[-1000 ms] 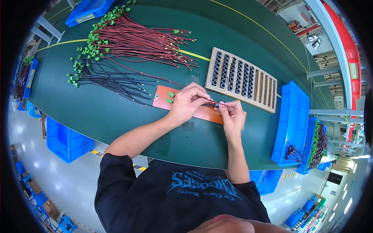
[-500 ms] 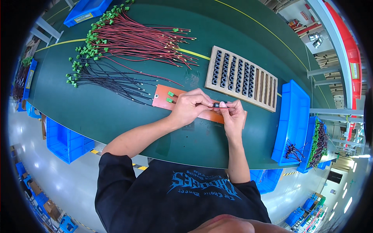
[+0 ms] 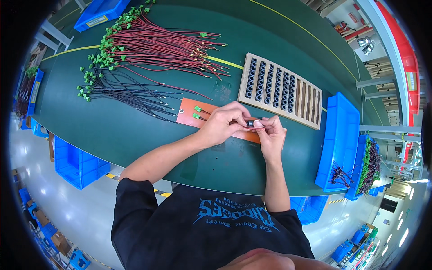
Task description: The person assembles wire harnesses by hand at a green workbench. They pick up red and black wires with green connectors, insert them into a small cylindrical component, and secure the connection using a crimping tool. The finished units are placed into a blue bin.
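Between my hands, just above the orange board (image 3: 185, 118), is a small black ring core (image 3: 250, 123). My right hand (image 3: 271, 138) pinches it between thumb and fingers, and a piece of red wire shows below it. My left hand (image 3: 220, 126) closes its fingertips at the core's left side, on wires coming from the board; the exact grip is partly hidden by the fingers. Two green connectors (image 3: 197, 109) with short dark leads lie on the board's left part, the leads running under my left hand.
Red wires (image 3: 166, 51) with green connectors lie in a big bundle at the far left, black wires (image 3: 130, 92) nearer. Behind my right hand sits a wooden rack (image 3: 279, 112) of black cores (image 3: 268, 85). A blue bin (image 3: 339, 130) at right holds several wired pieces (image 3: 342, 174).
My left fingers have shifted slightly and curled in more at the core. The red wire under the core shows a shorter length than before. My right hand stays nearly in place.
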The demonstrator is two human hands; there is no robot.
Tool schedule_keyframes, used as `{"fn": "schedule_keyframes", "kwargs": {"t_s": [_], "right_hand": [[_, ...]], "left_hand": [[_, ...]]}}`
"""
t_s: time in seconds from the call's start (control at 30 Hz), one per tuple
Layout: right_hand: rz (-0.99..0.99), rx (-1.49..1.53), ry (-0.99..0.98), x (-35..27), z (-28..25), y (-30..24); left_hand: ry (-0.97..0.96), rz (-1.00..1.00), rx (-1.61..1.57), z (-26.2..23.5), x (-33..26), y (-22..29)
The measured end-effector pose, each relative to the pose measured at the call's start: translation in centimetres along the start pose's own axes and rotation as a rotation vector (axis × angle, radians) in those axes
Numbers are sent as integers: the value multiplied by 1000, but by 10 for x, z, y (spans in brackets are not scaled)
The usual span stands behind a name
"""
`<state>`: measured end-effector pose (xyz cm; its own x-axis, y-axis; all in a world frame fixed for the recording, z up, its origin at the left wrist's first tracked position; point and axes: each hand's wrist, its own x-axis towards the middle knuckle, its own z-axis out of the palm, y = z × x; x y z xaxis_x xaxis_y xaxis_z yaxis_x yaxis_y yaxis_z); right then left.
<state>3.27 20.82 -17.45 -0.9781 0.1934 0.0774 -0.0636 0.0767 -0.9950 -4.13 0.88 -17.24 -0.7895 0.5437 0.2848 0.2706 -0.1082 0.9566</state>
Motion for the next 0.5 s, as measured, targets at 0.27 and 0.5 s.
{"fn": "schedule_keyframes", "kwargs": {"t_s": [0.27,0.5], "right_hand": [[85,-4,-64,-3,1,-29],[78,25,-79,-4,-12,-14]], "left_hand": [[-35,-247,-351,0,4,-6],[-35,-187,-272,0,3,-17]]}}
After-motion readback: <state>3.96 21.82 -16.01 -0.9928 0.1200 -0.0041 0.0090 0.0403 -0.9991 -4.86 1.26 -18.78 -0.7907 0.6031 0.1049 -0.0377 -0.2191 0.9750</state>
